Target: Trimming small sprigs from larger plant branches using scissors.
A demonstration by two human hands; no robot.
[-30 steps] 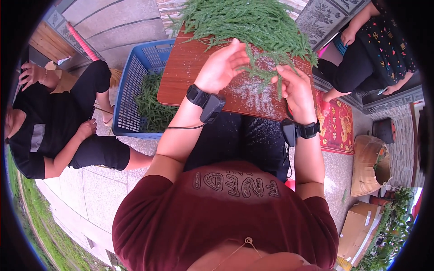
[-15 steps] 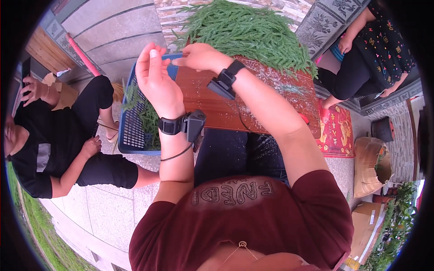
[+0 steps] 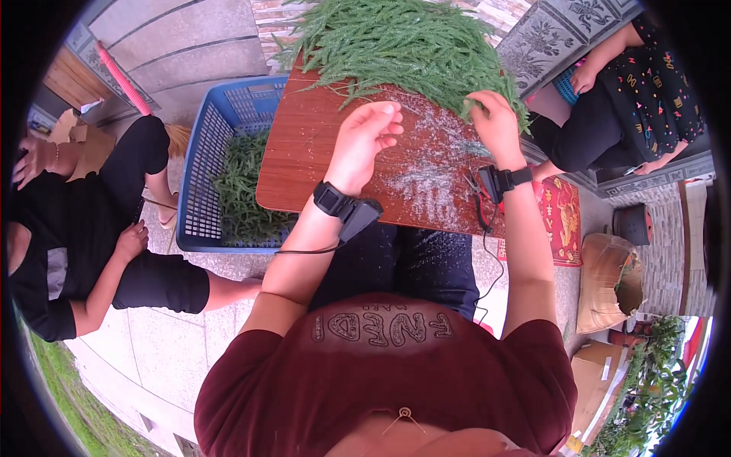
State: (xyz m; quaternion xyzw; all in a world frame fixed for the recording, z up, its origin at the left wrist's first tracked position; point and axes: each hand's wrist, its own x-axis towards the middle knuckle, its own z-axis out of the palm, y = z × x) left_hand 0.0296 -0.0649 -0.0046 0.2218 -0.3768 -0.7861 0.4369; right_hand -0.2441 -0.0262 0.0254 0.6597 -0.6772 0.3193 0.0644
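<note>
Green sprigs point(image 3: 403, 49) lie heaped along the far side of the brown tabletop point(image 3: 304, 152), the right hand point(image 3: 493, 126) at the heap's right edge, though from here I can't make out whether it grips any; the left hand point(image 3: 368, 141) curls loosely, holding nothing visible. Both are back from beside the blue basket point(image 3: 204, 171), where the earlier frame shows them, so I judge handling is returning to the heap.
</note>
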